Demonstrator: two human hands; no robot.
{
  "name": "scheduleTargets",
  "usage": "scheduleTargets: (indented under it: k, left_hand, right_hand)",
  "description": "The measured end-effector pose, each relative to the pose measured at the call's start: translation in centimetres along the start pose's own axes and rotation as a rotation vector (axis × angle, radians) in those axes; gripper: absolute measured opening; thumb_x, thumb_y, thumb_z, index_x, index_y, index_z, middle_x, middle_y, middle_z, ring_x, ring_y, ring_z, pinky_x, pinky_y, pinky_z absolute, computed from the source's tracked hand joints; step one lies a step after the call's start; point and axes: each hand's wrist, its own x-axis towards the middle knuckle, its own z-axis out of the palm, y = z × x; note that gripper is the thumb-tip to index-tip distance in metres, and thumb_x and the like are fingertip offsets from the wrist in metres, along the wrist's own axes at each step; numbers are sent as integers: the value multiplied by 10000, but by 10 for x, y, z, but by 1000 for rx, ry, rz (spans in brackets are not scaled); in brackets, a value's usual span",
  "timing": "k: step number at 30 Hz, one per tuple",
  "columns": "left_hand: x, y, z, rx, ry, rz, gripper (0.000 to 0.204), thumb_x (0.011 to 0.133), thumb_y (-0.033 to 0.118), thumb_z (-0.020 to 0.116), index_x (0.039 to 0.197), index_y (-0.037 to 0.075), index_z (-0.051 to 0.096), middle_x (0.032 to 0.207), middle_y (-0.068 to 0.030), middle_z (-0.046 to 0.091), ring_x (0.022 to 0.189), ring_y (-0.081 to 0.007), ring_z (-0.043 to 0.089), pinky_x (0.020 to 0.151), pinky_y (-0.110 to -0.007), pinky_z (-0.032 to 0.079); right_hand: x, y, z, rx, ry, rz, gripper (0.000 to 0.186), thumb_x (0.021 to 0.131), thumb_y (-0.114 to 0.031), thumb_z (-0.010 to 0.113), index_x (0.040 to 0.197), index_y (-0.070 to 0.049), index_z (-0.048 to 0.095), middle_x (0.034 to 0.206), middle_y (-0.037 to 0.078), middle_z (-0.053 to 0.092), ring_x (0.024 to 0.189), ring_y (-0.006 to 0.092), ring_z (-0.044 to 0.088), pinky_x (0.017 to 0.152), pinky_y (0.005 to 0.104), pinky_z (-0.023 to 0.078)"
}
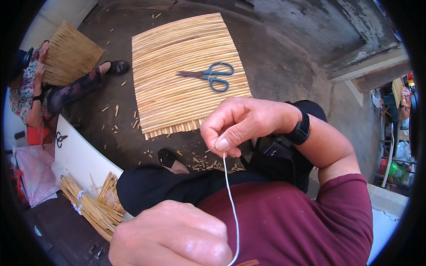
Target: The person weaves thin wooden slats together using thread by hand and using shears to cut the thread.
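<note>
A thin white cord (230, 195) hangs between my two hands. My right hand (250, 122), with a black band at the wrist, pinches its upper end between thumb and fingertips, and a short thin tip sticks out to the left; whether that is a needle or the cord's end I cannot tell. Lower down, my left hand (171, 235) is curled closed where the cord runs down beside it; its fingertips are hidden. Beyond my hands lies a mat of straw-coloured reed stalks (177, 57), with blue-handled scissors (208, 75) resting on it.
At the left a seated person (33, 95) holds another reed mat (71, 55). A white board (82, 150) bears small dark scissors (60, 139) and tied stalk bundles (91, 206). Cut stalk pieces (213, 164) litter the floor near my foot. Shelves with bags (399, 155) stand far right.
</note>
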Motion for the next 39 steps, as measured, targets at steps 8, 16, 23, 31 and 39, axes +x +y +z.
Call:
scheduleTargets:
  k: [8, 16, 23, 31, 39]
  left_hand:
    - [11, -4, -16, -219, -101, -151, 48, 786, 36, 599, 756, -1, 590, 705, -111, 557, 482, -179, 466, 399, -289, 348]
    - [-5, -8, -9, -103, -20, 82, 36, 753, 7, 649, 785, 0, 634, 703, -103, 583, 465, -135, 455, 374, -259, 324]
    - [-3, 32, -38, -297, -307, -678, 148, 923, 81, 460, 950, -5, 578, 773, -114, 539, 550, -231, 529, 466, -313, 394]
    - [-7, 17, -8, -99, -62, -202, 76, 726, 9, 662, 793, 12, 628, 695, -91, 577, 467, -137, 456, 375, -256, 324]
    - [3, 34, -35, -255, -261, -983, 156, 889, 116, 496, 845, -20, 560, 681, -88, 476, 525, -264, 533, 464, -350, 400]
  right_hand:
    - [2, 0, -4, -1, 28, 14, 229, 962, -207, 588, 819, -27, 593, 713, -19, 569, 611, 43, 545, 574, 201, 447]
    - [4, 1, -4, -18, 20, 25, 225, 963, -198, 590, 831, -17, 600, 724, -12, 559, 619, 52, 531, 585, 208, 434]
    - [2, -1, -1, -28, 51, 65, 241, 967, -210, 590, 827, -14, 592, 725, -13, 540, 625, 54, 515, 595, 211, 411]
    - [2, -1, -3, -75, 53, 77, 240, 966, -213, 591, 823, -21, 590, 723, -21, 531, 630, 52, 503, 597, 211, 409]
    - [0, 2, -5, -109, 80, 86, 203, 950, -185, 616, 828, -23, 602, 715, -31, 528, 638, 47, 490, 597, 208, 402]
